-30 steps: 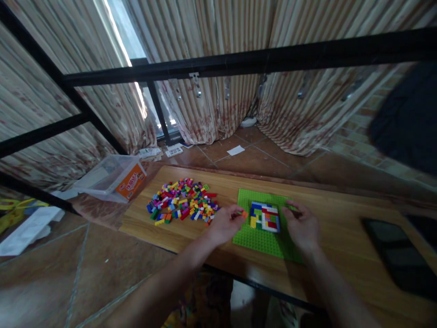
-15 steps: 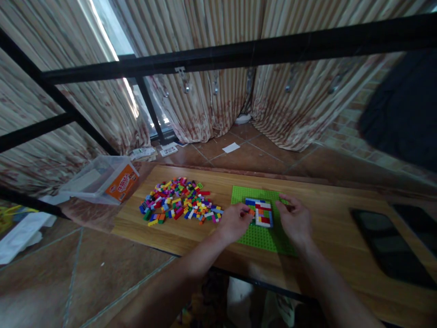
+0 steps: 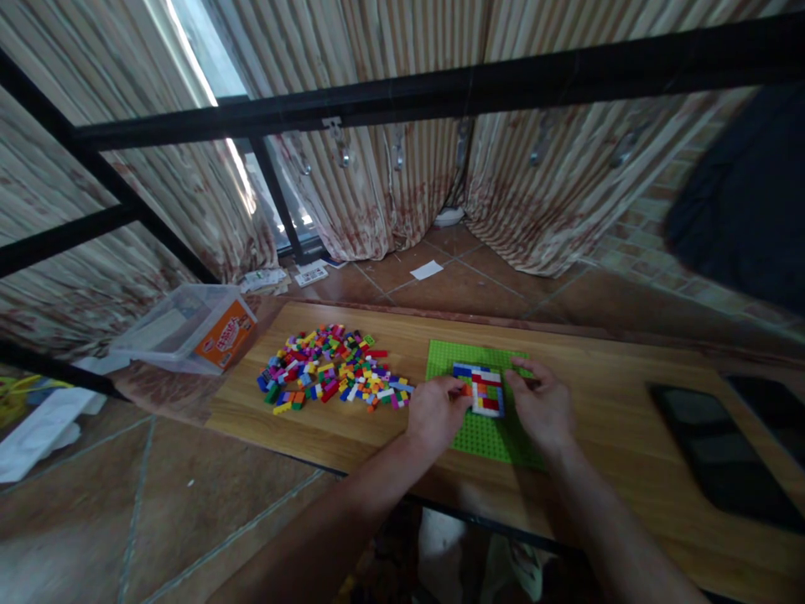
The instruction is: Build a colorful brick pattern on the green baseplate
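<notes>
A green baseplate [image 3: 481,445] lies on the wooden table, bearing a block of coloured toy bricks [image 3: 487,390] in blue, white, red and yellow. My left hand [image 3: 438,411] is closed, thumb and fingers pinching a small orange brick [image 3: 466,390] at the left side of the built block and hiding part of it. On the block's right side, my right hand [image 3: 542,403] hovers over the baseplate with curved fingers apart, and I see nothing held in it. To the left lies a heap of loose bricks [image 3: 327,369] in many colours.
A clear plastic box [image 3: 182,335] with an orange label stands on the floor left of the table [image 3: 371,436]. Two dark flat devices lie at the table's right end, the nearer a black tablet-like slab [image 3: 710,453]. A black metal bar [image 3: 402,96] crosses above, before striped curtains.
My left hand has carried the orange brick rightward, from the baseplate's left edge to the built block. My right hand stays beside the block. The whole view has shifted slightly.
</notes>
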`<move>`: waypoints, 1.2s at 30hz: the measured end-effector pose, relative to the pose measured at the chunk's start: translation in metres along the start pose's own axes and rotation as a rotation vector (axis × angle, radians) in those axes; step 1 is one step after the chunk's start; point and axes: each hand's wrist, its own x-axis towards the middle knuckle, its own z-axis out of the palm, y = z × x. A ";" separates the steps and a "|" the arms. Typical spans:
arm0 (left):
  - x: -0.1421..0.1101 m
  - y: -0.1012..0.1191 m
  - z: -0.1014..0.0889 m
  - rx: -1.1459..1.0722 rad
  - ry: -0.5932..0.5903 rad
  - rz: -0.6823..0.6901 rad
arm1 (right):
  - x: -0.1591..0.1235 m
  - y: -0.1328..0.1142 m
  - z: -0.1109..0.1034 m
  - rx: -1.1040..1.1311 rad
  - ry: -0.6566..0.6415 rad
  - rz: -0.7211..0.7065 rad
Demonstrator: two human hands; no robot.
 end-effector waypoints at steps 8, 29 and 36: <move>0.002 0.002 0.002 0.120 -0.044 -0.008 | -0.002 -0.003 -0.002 0.006 -0.020 0.005; -0.002 0.011 -0.018 0.502 -0.213 0.139 | -0.006 -0.008 -0.001 -0.126 -0.122 -0.015; -0.003 0.004 -0.016 0.472 -0.158 0.179 | -0.006 -0.011 -0.002 -0.171 -0.132 -0.001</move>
